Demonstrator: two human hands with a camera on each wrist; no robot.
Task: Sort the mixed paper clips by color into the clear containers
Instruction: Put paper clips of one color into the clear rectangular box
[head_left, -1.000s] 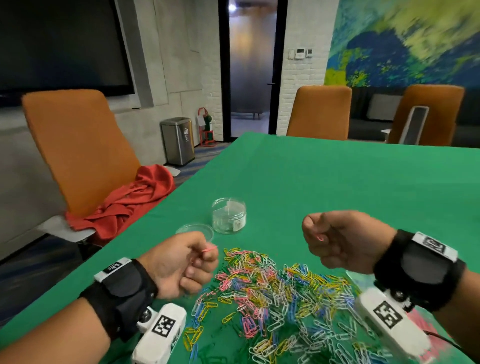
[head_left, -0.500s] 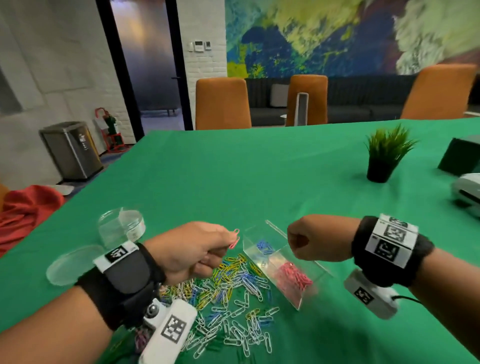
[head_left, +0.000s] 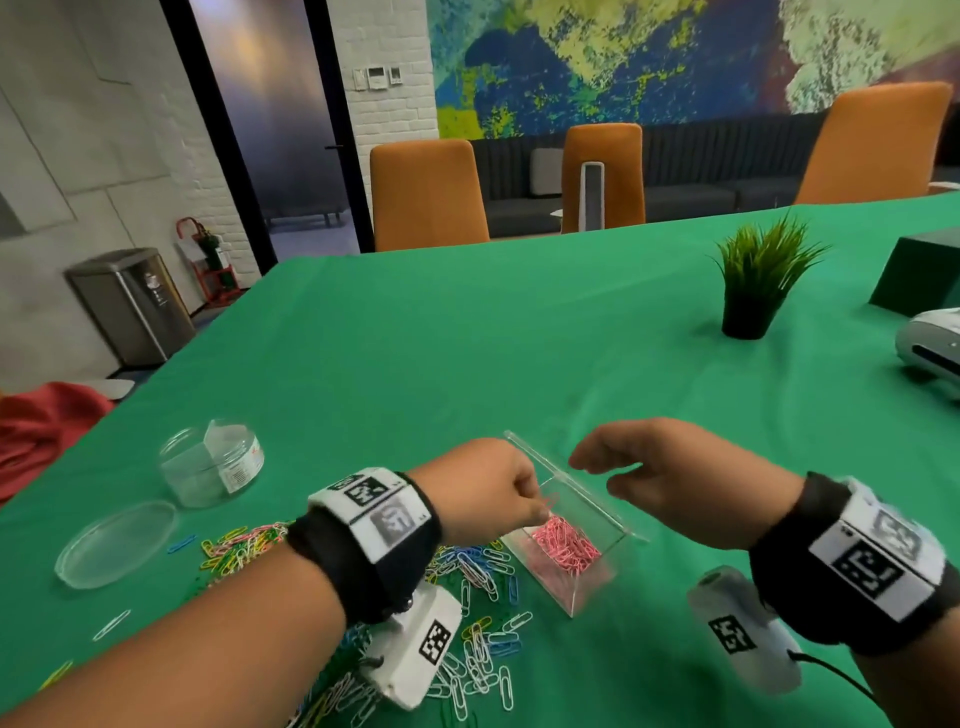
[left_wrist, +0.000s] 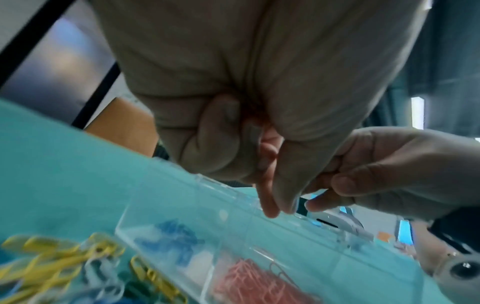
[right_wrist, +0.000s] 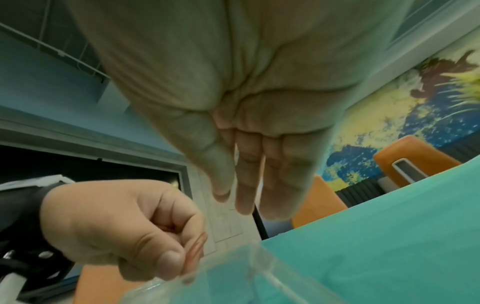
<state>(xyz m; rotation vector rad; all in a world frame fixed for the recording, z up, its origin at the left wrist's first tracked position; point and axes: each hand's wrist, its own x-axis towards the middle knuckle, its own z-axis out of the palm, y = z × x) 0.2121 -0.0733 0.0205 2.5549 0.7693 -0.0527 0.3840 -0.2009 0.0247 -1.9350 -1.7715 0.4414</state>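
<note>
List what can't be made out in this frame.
- Clip count in left hand: its fingers hide all but pink clips at the thumb, right wrist view.
- Blue clips: blurred in left wrist view, hidden by the left hand in head view.
- Right hand: fingertips against box unclear.
</note>
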